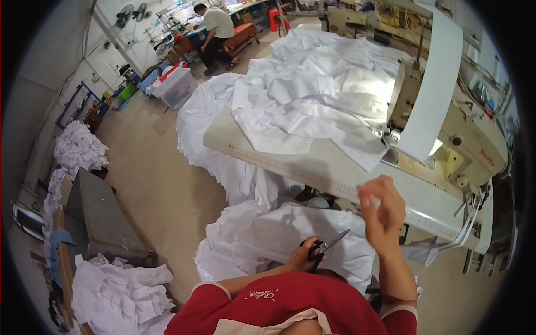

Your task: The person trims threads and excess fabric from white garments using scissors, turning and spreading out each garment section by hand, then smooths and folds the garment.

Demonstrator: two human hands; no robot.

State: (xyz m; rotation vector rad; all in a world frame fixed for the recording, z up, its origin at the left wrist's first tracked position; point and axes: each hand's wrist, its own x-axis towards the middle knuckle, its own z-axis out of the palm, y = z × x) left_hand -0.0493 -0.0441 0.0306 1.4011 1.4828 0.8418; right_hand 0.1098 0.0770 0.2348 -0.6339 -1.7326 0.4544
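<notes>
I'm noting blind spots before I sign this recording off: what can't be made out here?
All in the head view:
- Handles of the scissors: partly covered by the left hand.
- Anything fine in the right hand's grip: blurred.
- Needle position on the sewing machine: too small, beside glare.
- Full extent of the lower-left cloth pile: cut off by the bottom edge.

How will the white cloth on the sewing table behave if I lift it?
The white cloth is probably floppy: it hangs in soft folds over the edge of the table. Its large heap may feel heavy if lifted together.
</notes>
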